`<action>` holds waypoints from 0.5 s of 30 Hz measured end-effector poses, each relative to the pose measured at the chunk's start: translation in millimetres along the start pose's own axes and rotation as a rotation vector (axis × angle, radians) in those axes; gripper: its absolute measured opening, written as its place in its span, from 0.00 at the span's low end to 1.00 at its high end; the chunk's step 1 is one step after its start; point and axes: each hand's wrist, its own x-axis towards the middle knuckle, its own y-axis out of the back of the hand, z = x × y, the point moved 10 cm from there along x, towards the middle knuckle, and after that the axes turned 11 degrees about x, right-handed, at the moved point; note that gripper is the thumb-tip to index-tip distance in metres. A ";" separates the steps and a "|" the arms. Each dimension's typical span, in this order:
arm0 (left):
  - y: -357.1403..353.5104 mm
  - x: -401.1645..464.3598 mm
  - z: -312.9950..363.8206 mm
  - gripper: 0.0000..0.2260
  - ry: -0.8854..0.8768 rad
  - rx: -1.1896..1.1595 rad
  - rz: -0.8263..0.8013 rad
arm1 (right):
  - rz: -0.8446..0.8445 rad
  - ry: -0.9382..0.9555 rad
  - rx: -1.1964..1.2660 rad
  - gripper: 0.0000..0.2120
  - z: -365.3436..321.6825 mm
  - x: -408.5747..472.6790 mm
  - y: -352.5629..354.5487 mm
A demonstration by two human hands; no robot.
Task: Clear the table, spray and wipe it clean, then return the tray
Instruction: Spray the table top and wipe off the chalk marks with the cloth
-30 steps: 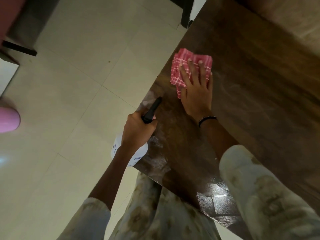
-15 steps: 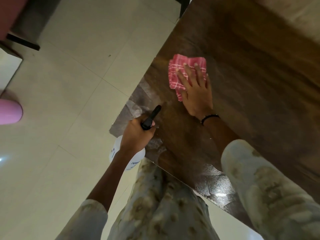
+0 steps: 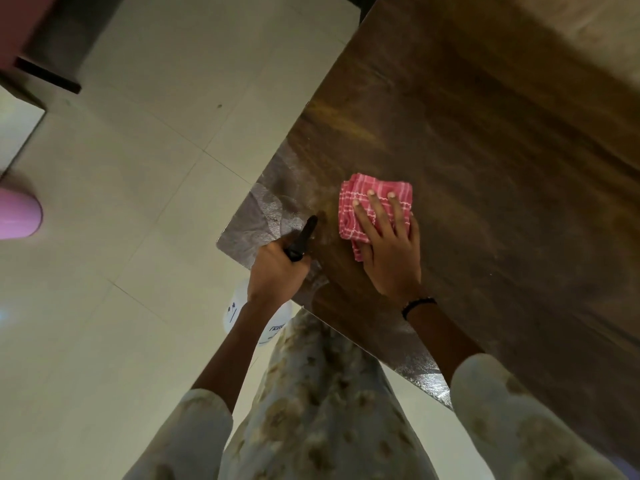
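Note:
My right hand lies flat on a folded red-and-white checked cloth, pressing it onto the dark wooden table near the table's near-left corner. My left hand grips a white spray bottle by its black nozzle head, just at the table's corner; the bottle's body hangs below the hand, mostly hidden. The tabletop around the cloth shows wet, streaky sheen. No tray is in view.
Pale floor tiles fill the left half. A pink rounded object sits at the left edge. Dark furniture stands at the upper left. The table's near edge runs against my patterned clothes.
My right hand has slid the cloth back toward me and the table's near-left corner. The left hand still holds the spray bottle in about the same pose beside it.

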 end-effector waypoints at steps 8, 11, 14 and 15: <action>15.4 12.4 -1.1 0.12 0.024 -0.020 0.040 | -0.054 0.057 -0.054 0.29 3.3 12.2 2.7; 21.2 19.1 -0.5 0.11 0.032 -0.057 0.049 | -0.062 0.060 -0.048 0.29 -3.1 24.7 3.6; 26.4 24.2 1.1 0.10 0.019 -0.102 0.049 | -0.044 0.053 -0.018 0.29 -15.9 54.3 7.3; 28.2 25.2 0.8 0.09 0.021 -0.114 0.052 | -0.040 0.051 -0.004 0.29 -21.2 66.9 8.2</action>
